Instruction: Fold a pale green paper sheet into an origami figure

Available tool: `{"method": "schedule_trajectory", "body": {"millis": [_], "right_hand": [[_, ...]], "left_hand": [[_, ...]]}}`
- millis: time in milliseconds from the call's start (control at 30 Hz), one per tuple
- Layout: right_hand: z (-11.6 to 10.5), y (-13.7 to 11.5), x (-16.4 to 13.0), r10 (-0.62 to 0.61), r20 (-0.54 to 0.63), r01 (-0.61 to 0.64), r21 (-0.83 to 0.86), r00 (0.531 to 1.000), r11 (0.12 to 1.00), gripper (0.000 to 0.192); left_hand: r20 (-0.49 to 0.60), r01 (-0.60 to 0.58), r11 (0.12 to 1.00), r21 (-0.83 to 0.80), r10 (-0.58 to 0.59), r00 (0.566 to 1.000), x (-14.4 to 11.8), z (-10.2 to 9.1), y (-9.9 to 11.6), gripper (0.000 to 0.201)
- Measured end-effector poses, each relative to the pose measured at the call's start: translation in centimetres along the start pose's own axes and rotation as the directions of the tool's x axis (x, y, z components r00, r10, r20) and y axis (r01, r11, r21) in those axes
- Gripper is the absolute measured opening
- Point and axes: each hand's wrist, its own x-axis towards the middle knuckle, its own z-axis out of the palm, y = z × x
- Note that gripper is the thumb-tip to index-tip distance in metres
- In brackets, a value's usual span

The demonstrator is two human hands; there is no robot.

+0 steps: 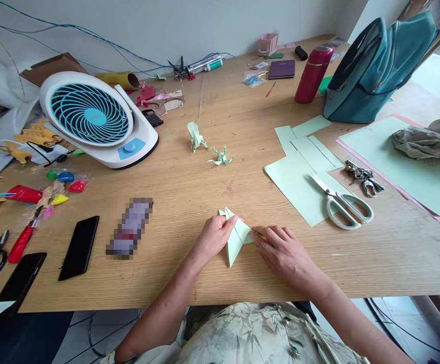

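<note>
A pale green folded paper piece [236, 236] with pointed flaps lies on the wooden table [189, 192] near its front edge. My left hand [216, 236] pinches its upper left part between thumb and fingers. My right hand [282, 253] presses flat on its right side, fingertips at a crease. Two finished pale green origami figures, one upright [196, 136] and one low and spiky [220, 157], stand farther back at mid-table.
White scissors [344, 205] lie on pale green sheets [299, 167] at right, keys [362, 178] beside them. A teal bag [375, 65], red bottle [313, 75], crumpled cloth [428, 139]. At left, a desk fan [94, 119], two black phones [79, 246], red tools.
</note>
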Motion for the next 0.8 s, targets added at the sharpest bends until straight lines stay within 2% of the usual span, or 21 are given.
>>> {"method": "schedule_trajectory", "body": {"millis": [300,467,567,700,800], "right_hand": [[0.9,-0.7,0.0,-0.011,0.002,0.012,-0.144,1.0,0.99,0.029],[1.3,-1.2,-0.2,0.009,-0.028,-0.013,-0.143,1.0,0.99,0.031],[1.3,-1.4,-0.3,0.016,-0.034,-0.021,-0.152,0.999,0.988,0.03],[1.3,-1.5,-0.5,0.016,-0.042,-0.022,-0.147,0.999,0.989,0.028],[1.2,-1.8,-0.5,0.045,-0.066,-0.052,-0.112,0.997,0.992,0.027]], "left_hand": [[-0.045,0.009,0.999,0.038,-0.007,0.999,-0.4,0.2,0.4,0.049],[-0.044,-0.019,1.0,0.004,0.019,0.999,-0.8,0.5,0.2,0.052],[-0.034,-0.018,0.997,-0.077,0.016,0.999,-1.3,0.5,0.2,0.059],[0.011,0.046,0.967,-0.251,-0.045,0.999,-2.0,0.7,0.0,0.07],[0.02,0.053,0.943,-0.328,-0.049,0.999,-2.3,0.8,-0.4,0.068]]}}
